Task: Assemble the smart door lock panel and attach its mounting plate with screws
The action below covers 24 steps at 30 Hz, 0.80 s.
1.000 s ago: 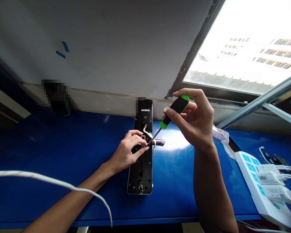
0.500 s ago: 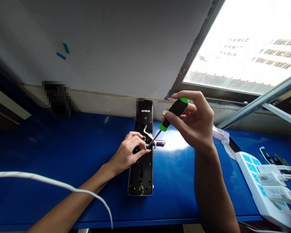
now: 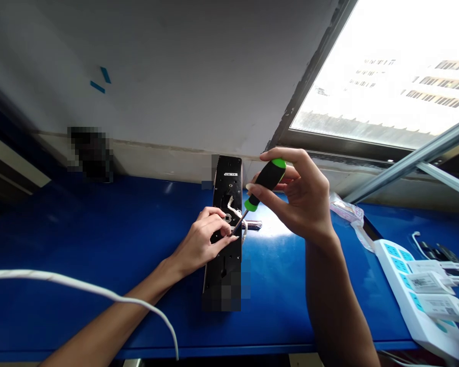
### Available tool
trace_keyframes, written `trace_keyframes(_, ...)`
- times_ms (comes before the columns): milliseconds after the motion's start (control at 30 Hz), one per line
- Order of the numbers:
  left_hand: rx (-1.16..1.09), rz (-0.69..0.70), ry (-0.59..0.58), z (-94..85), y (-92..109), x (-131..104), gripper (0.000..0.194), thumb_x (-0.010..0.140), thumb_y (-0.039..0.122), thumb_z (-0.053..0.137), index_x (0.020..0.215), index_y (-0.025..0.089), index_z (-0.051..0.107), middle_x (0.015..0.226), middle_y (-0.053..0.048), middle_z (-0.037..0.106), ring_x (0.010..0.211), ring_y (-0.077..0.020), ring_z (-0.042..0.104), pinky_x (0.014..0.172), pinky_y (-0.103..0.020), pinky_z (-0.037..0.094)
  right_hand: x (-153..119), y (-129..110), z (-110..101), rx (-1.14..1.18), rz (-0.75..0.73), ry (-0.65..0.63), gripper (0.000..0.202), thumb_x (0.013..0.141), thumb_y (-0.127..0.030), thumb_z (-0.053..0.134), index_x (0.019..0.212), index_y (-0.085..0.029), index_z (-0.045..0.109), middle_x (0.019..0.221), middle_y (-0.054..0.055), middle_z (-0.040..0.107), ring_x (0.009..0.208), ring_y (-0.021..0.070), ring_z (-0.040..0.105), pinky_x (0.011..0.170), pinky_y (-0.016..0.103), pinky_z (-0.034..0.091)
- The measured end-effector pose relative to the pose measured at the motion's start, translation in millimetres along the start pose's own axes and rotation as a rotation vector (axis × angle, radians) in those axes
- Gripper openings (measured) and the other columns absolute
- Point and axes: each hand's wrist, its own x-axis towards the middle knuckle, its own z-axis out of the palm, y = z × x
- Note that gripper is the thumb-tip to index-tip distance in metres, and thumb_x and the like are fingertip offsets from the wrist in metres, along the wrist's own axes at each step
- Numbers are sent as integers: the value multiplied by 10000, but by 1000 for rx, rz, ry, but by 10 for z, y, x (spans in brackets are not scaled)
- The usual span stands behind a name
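Observation:
A long black metal panel (image 3: 229, 189), much like the back of a door lock, lies on the blue table with its far end toward the wall. My left hand (image 3: 207, 235) rests on its middle, thumb and fingers closed together around the spot where a screwdriver's tip meets the panel; whatever they pinch is hidden. My right hand (image 3: 304, 196) grips the black and green handle of the screwdriver (image 3: 266, 182), whose shaft slants down to the left. A white cable (image 3: 234, 208) comes out of the panel beside the shaft. Blurred blocks cover the panel's near end.
A white power strip (image 3: 415, 300) with several plugs stands on the right of the blue table (image 3: 137, 224). Clear plastic packaging (image 3: 348, 211) lies behind it. A white cord (image 3: 99, 290) crosses above my left forearm. A metal bar (image 3: 401, 160) slants across the window.
My right hand and the screwdriver handle have shifted slightly left and down, so the handle sits closer to the panel. My left hand stays in place.

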Motion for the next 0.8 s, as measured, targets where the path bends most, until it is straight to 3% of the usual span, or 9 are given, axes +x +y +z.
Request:
trace_keyframes(200, 2, -17, -24, -2, 13, -2, 126, 908, 199, 782, 843, 206, 674, 871, -36, 737, 1157, -277, 600, 962, -437, 543, -31, -77, -62, 39, 21, -190, 488, 919, -195, 748, 1368, -301, 590, 1148, 4, 769, 1078, 217, 768, 917, 395, 689)
trace_keyframes(800, 40, 15, -24, -12, 9, 1, 132, 933, 202, 753, 855, 203, 646, 895, -39, 731, 1149, -276, 597, 958, -442, 539, -56, -171, -68, -66, -77, -204, 538, 930, -169, 726, 1425, -317, 579, 1159, 20, 768, 1069, 236, 766, 880, 401, 691)
